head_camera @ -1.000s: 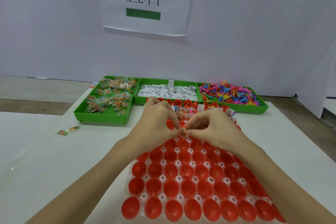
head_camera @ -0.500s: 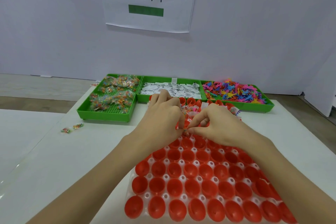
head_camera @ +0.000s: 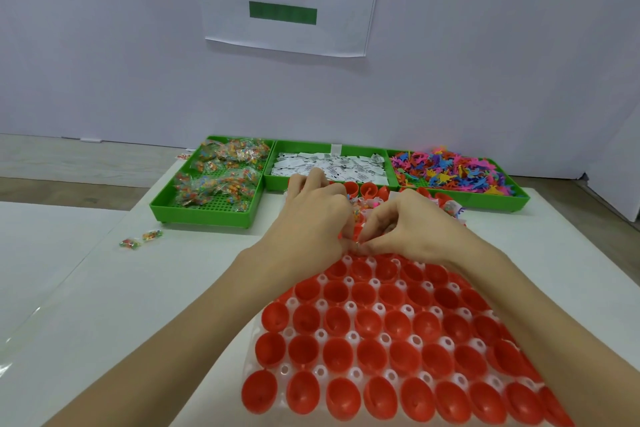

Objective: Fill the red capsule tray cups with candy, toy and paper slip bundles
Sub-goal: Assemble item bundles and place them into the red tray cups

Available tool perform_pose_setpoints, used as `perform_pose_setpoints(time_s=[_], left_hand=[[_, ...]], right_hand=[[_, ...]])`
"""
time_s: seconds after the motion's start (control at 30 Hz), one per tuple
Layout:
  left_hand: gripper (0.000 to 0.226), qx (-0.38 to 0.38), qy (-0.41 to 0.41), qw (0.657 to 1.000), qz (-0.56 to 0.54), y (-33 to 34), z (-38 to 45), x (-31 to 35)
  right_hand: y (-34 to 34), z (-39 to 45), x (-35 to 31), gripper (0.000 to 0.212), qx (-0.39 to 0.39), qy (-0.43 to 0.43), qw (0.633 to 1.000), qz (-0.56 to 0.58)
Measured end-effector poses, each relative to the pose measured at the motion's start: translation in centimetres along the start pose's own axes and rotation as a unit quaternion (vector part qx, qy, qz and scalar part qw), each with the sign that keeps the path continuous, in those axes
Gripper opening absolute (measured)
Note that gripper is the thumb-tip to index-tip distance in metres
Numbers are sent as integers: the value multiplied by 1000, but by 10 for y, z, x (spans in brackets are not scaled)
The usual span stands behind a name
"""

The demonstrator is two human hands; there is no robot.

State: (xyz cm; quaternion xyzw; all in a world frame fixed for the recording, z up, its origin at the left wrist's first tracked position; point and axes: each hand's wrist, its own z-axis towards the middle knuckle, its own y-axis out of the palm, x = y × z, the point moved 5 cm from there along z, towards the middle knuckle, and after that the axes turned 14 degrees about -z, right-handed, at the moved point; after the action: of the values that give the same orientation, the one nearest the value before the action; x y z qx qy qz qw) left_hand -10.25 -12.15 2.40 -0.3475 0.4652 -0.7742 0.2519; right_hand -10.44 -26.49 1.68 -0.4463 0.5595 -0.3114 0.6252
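Red capsule tray [head_camera: 381, 357] on white desk [head_camera: 138, 305]; left hand [head_camera: 311, 222] and right hand [head_camera: 412, 229] meet over it, fingers curled, pinching one small bundle [head_camera: 356, 236], contents unclear.

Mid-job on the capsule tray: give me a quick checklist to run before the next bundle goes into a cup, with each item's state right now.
1. Bundle held by both hands, left hand and right hand: ok, fingertips pinch something small between them; contents cannot tell.
2. Empty red cups in the near rows: ok.
3. Capsule tray flat on the table: ok.
4. Candy tray stocked: ok.
5. Paper slips and toys stocked: ok.
6. Stray candy packets lying outside the trays: not ok.
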Motion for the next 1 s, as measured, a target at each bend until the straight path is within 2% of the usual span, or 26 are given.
perform_pose_setpoints(time_s=[0.17, 0.4, 0.53, 0.77, 1.0], left_hand=[[20, 9, -14, 1000, -5, 0, 0, -1], [25, 0, -3, 1000, 13, 1, 0, 4], [17, -6, 23, 999, 35, -1, 0, 9], [20, 4, 27, 998, 64, -1, 0, 10], [12, 15, 28, 999, 30, -3, -1, 9]], right_hand=[[-3, -5, 0, 9, -16, -13, 1000, -16], [-9, -7, -1, 19, 41, 19, 998, -35], [-4, -9, -1, 17, 48, 30, 998, -23], [2, -13, -4, 15, 62, 31, 997, -16], [0, -13, -12, 14, 49, 16, 992, -119]])
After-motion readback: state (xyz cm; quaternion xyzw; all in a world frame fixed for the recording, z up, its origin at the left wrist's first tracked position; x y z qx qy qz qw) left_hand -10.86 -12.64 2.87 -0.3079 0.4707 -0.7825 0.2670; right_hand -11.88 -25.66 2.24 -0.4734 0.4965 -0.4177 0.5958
